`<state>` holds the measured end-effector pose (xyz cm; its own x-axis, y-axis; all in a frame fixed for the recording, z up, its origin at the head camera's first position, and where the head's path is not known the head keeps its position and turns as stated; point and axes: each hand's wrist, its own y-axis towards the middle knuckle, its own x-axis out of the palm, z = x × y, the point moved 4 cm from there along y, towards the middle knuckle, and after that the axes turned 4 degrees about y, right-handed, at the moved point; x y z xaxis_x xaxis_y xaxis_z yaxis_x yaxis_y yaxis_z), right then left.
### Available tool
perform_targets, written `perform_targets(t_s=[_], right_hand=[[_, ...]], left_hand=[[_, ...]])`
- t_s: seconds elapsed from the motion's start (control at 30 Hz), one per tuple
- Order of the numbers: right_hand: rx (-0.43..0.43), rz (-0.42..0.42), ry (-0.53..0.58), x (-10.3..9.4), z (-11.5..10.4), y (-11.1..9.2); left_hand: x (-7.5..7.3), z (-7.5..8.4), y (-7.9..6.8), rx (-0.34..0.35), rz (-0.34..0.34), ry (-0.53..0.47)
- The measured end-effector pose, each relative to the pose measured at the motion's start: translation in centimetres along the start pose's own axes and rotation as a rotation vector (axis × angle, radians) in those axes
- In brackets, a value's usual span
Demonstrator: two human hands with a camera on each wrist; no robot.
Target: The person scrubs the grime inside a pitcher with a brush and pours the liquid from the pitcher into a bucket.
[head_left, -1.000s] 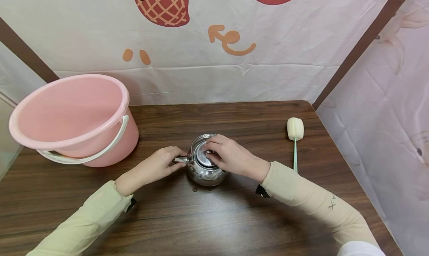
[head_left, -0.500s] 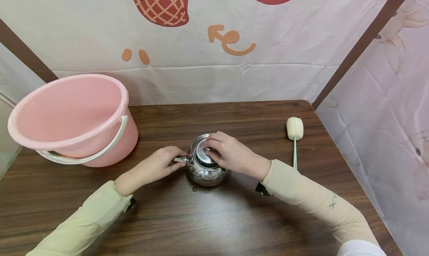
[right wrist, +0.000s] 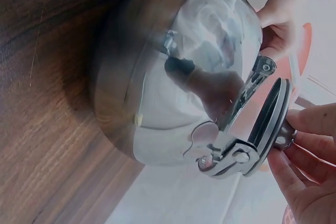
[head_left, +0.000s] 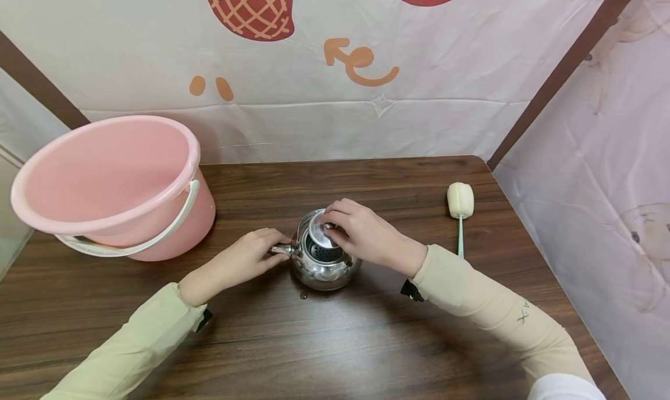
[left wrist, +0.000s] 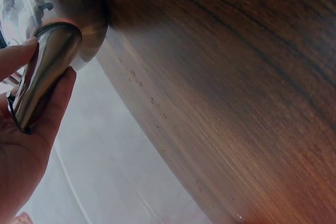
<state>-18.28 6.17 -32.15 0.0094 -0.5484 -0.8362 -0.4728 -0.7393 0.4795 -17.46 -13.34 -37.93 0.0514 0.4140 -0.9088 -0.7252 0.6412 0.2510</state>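
Observation:
A shiny metal kettle stands upright on the wooden table. Its tapering spout lies between the thumb and fingers of my left hand, which grips it from the side. With my right hand I pinch the knob of the round lid. The lid is tilted up off the opening, and a perforated strainer shows inside. The kettle's bail handle is folded down towards the far side. Its hinge bracket appears close to the lid in the right wrist view.
A large pink bucket with a white handle stands at the left of the table. At the right lies a sponge brush with a thin green handle, partly behind my right sleeve. Small water drops dot the table before the kettle.
My right hand has raised and tilted the lid, moving slightly up and right, so the strainer now shows. The left hand keeps its grip on the spout and the kettle stays put.

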Motion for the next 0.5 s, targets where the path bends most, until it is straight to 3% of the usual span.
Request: perform_targets(t_s=[0.5], right_hand=[[0.027,0.019,-0.02,-0.82,0.85,0.09]], left_hand=[[0.18,-0.15,-0.02,-0.001,-0.006,0.001]])
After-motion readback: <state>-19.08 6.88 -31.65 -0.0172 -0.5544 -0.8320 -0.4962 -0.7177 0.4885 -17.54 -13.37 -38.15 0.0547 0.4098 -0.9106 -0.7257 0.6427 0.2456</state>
